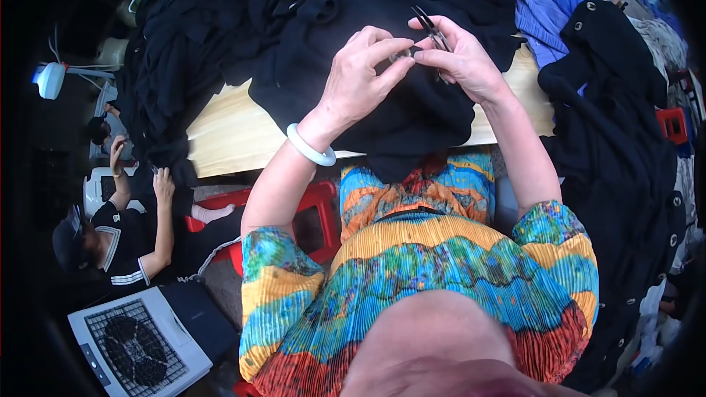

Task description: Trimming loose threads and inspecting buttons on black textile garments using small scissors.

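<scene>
Head view: left hand (360, 77) w/ white bangle (310, 147) pinches a small silvery button (401, 54) on the black garment (382, 110), fingers narrow, thumb & forefinger closed on it; right hand (460, 59) grips small dark snips (430, 28), fingers curled round them, blades pointing up & away; garment lies over the near edge of the pale wooden table (228, 136), draping into the lap; looks mid-job to me: this piece is in hand, while a big heap of black garments (220, 15) covers the table's far side & more hang at the right edge, so plenty seems left; cloth soft, matte, knit-like; buttons round, shiny; table smooth, light grain.
</scene>
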The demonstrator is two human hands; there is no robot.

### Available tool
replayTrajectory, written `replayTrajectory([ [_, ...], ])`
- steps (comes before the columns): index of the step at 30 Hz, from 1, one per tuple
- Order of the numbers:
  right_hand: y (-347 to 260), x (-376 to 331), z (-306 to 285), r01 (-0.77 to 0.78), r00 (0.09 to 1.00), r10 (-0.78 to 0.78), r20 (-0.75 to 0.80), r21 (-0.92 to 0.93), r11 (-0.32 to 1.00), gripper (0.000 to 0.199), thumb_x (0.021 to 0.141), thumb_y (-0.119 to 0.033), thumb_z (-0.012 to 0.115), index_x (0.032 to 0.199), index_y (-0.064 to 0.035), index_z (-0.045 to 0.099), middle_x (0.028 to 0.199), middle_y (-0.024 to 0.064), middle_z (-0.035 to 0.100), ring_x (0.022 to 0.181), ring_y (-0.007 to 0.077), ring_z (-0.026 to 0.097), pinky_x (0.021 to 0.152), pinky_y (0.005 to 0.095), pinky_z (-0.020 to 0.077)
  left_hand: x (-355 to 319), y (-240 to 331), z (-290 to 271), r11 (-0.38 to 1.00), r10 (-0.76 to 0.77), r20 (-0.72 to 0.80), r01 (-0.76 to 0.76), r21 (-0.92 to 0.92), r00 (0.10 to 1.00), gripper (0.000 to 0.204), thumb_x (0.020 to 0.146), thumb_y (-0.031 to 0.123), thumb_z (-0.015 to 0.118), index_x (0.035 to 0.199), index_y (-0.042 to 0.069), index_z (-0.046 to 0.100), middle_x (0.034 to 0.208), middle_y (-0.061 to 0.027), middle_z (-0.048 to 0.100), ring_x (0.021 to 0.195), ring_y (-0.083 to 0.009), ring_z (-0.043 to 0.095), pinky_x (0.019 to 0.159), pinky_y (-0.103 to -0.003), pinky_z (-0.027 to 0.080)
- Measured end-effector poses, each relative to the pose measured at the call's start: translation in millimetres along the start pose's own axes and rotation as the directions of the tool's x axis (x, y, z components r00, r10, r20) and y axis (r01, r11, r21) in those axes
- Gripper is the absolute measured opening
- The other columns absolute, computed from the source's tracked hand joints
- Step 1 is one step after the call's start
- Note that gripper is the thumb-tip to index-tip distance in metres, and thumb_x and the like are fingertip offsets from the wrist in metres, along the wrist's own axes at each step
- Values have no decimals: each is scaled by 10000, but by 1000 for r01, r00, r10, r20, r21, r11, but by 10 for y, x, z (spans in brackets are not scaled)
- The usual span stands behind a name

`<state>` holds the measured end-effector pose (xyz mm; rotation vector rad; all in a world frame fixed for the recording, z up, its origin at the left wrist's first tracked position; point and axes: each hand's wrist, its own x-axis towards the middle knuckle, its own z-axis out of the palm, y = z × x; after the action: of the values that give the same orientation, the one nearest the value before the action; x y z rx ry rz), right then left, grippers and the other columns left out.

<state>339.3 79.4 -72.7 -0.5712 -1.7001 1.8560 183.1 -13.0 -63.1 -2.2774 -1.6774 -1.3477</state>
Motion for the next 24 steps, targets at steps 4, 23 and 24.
replayTrajectory([
  [4, -28, 34, -12, 28, 999, -29, -18, -36, 999, 424, 728, -89, 622, 1124, -62, 475, 807, -20, 519, 634, 15, 450, 509, 153, 356, 71, -33, 8, 1000, 15, -20, -15, 7, 1000, 137, 698, 81, 633, 833, 56, 633, 791, -75, 544, 696, -220, 548, 596, -303, 458],
  [23, 65, 13, -9, 90, 996, -90, -23, -18, 996, 405, 740, -45, 595, 1118, -74, 452, 824, -13, 503, 688, 22, 465, 526, 155, 356, 150, 88, 43, 991, -134, 25, 134, -12, 991, 30, 739, 6, 570, 755, -7, 549, 741, -124, 536, 663, -287, 552, 588, -342, 445],
  [24, 59, 15, -7, 83, 996, -84, -29, -17, 996, 406, 739, -46, 596, 1119, -77, 453, 825, -13, 501, 688, 22, 465, 526, 156, 356, 154, 66, 42, 987, -158, 20, 158, -34, 987, 31, 742, 14, 575, 752, -11, 558, 741, -126, 546, 654, -284, 558, 582, -338, 447],
])
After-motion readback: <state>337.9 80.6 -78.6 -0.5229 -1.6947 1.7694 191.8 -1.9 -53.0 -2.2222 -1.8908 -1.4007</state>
